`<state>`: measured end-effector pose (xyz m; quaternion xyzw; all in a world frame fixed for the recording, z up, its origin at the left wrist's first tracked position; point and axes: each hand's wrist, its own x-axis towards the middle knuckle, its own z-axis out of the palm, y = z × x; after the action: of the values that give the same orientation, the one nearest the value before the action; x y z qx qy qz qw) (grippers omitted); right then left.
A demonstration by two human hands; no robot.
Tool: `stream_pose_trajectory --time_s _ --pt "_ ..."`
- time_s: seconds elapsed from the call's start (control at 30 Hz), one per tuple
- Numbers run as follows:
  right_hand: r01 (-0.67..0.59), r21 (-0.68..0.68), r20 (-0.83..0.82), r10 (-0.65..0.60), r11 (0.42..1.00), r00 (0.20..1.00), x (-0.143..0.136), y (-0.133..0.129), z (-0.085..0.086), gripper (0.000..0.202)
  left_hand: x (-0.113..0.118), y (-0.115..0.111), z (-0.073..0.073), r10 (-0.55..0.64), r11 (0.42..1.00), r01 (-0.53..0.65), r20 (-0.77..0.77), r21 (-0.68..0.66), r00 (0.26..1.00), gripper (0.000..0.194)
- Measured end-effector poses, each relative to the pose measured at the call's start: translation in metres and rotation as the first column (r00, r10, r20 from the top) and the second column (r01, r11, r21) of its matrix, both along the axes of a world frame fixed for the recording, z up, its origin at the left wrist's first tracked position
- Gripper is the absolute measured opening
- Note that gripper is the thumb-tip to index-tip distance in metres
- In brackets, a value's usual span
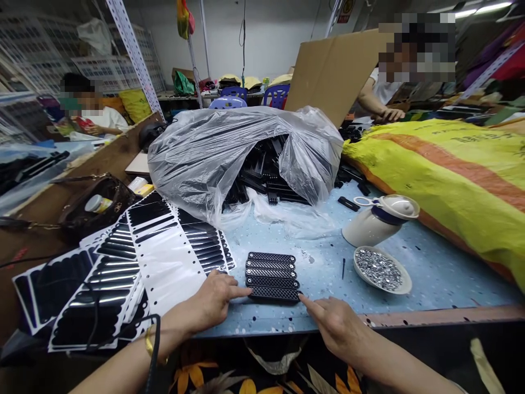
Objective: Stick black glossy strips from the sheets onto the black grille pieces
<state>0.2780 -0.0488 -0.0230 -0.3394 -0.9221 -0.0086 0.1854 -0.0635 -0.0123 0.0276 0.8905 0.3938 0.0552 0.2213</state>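
Several black plastic bars (271, 271) with a diamond-pattern face lie side by side in a stack of rows on the blue table. Small silver round pieces show at the ends of some of them. My left hand (215, 298) has its index finger stretched out, its tip at the left end of the nearest bar (274, 294); its other fingers are curled. At that bar's right end rests the extended index fingertip of my right hand (338, 324). Neither hand visibly grasps anything. To the right, a white dish (406, 282) holds many small silver metal pieces.
A cream jug (369, 227) stands behind the dish. A thin black rod (343, 268) lies left of it. Sticker sheets (164, 268) spread at left. Behind, a clear plastic bag (197, 158) holds black parts. A yellow sack (447, 169) lies right. Two people sit or stand farther back.
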Motion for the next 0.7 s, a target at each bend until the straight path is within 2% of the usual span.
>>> stream_pose_trajectory --time_s 0.07,0.23,0.4,0.57,0.7 --pt "0.000 -0.005 -0.026 0.000 1.000 1.000 0.0000 0.0005 0.0002 0.060 -0.0010 0.0007 0.0006 0.008 1.000 -0.008 -0.013 -0.015 1.000 0.072" --pt "0.024 -0.020 -0.029 -0.024 1.000 0.999 -0.0001 0.0003 -0.0006 0.061 -0.0001 -0.0016 -0.0054 -0.016 0.998 0.015 0.018 0.058 1.000 0.073" --pt "0.036 -0.016 -0.028 -0.037 0.999 0.999 -0.0002 -0.0005 -0.0024 0.061 0.0020 0.0004 -0.0040 0.013 0.999 -0.015 0.031 0.040 0.999 0.068" --pt "0.024 0.003 -0.027 -0.024 1.000 0.999 0.0000 0.0004 -0.0034 0.058 0.0049 -0.0030 -0.0050 -0.015 0.988 0.024 -0.056 0.151 0.998 0.065" --pt "0.034 -0.032 -0.090 -0.037 0.999 0.995 -0.0040 0.0017 0.0017 0.056 0.0040 -0.0065 -0.0081 -0.033 0.984 0.037 -0.027 0.173 0.999 0.061"
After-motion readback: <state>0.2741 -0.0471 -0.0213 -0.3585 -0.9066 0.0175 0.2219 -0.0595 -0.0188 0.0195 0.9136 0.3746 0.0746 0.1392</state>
